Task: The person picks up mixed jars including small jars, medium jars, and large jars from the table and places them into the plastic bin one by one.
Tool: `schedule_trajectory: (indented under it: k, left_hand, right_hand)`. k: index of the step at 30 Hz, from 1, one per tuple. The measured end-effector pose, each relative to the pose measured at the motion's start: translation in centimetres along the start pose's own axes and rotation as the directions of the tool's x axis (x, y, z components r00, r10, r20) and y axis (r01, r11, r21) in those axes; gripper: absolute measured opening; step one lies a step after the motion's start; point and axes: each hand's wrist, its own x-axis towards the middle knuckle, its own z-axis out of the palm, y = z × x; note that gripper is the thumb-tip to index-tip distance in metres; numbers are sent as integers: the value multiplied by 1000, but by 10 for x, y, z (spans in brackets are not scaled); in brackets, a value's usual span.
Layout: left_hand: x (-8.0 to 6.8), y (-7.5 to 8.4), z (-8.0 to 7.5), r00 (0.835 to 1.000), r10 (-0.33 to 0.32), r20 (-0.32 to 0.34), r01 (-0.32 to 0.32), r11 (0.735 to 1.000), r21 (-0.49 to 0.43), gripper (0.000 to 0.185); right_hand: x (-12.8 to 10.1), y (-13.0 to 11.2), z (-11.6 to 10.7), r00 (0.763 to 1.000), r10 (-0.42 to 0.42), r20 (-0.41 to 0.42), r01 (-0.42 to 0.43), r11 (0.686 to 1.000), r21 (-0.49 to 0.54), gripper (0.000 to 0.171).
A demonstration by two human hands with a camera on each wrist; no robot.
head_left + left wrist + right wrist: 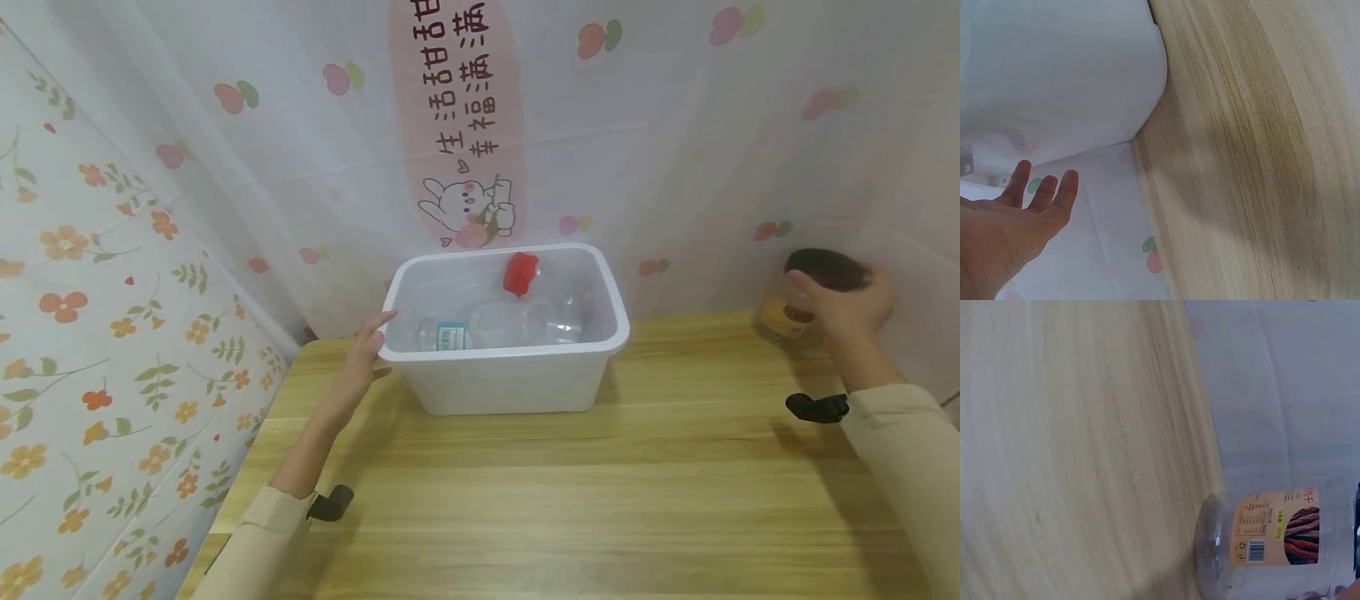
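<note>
A white plastic bin (517,379) stands at the back middle of the wooden table (570,500). Inside it lie a clear bottle with a blue label (465,332) and a clear bottle with a red cap (521,273). My left hand (365,350) rests with straight fingers against the bin's left rim; the left wrist view shows the open palm (1013,228) beside the bin's wall (1054,75). At the far right my right hand (843,308) grips the black lid of a clear jar (1266,540) with an orange label, standing on the table near the wall.
Patterned plastic sheeting (675,150) covers the walls behind and to both sides. The table's left edge (247,450) runs close to the floral sheet. Bare wood stretches between the bin and the front edge.
</note>
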Motion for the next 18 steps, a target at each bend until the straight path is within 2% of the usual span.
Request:
schedule_trajectory:
  k: [1,3,4,8,9,11,12,14,15,18]
  left_hand:
    - [0,0,0,1000,0,-2,0,1000,-1,52]
    - [0,0,0,1000,-1,-3,1,1000,-3,53]
    - [0,0,0,1000,-2,-4,2,1000,-2,53]
    - [0,-1,0,1000,-6,-5,6,1000,-6,53]
    - [0,-1,0,1000,-6,-5,6,1000,-6,52]
    - [0,-2,0,1000,-4,-6,4,1000,-6,52]
    - [0,-2,-1,1000,-3,-6,3,1000,-5,52]
    - [1,-3,-1,1000,-1,-7,1,1000,-4,52]
    - [1,-3,-1,1000,-2,-8,2,1000,-4,52]
    - [1,-3,-1,1000,-6,-12,6,1000,-5,53]
  right_hand:
    - [-1,0,-1,1000,-4,15,5,999,-47,102]
    - [-3,1,-5,998,-51,40,60,964,-260,105]
    - [-4,2,-7,997,-56,57,71,951,-302,106]
    - [-10,4,-15,989,-77,126,124,897,-424,103]
    - [-11,4,-16,988,-78,137,130,896,-426,102]
    - [-12,5,-19,985,-79,154,143,873,-466,100]
    - [-12,5,-20,983,-86,160,156,848,-507,100]
    - [-12,4,-22,984,-75,160,147,851,-504,100]
    - [-11,3,-23,984,-75,160,148,843,-517,100]
    - [-11,1,-25,983,-79,168,163,800,-578,102]
